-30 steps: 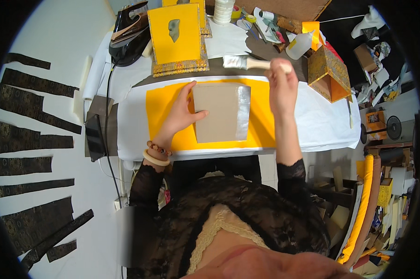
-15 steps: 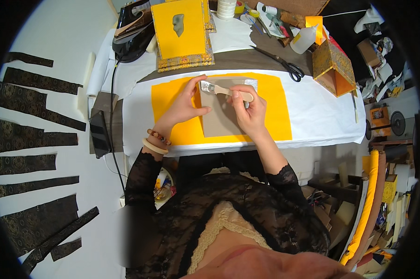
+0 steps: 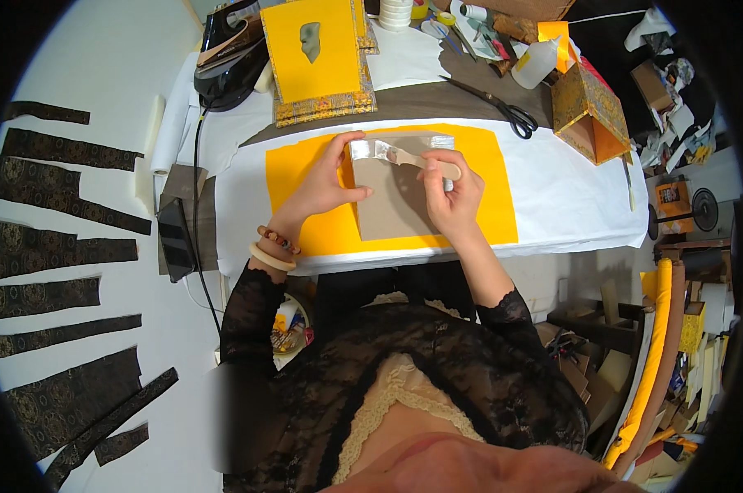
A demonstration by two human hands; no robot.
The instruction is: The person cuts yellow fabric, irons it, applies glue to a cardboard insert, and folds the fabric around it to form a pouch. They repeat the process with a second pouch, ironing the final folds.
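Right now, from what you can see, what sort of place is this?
Probably a small craft workshop: the right hand holds a flat brush near the far edge of a grey board, scissors lie beyond it, and dark patterned strips are spread out at the left.

Craft workshop: dark fabric strips are lining the left; iron is standing far left, scissors lying far right.

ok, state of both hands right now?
Left hand: open, thumb and fingers spread at the grey board's left edge.
Right hand: closed, holding the brush by its handle.
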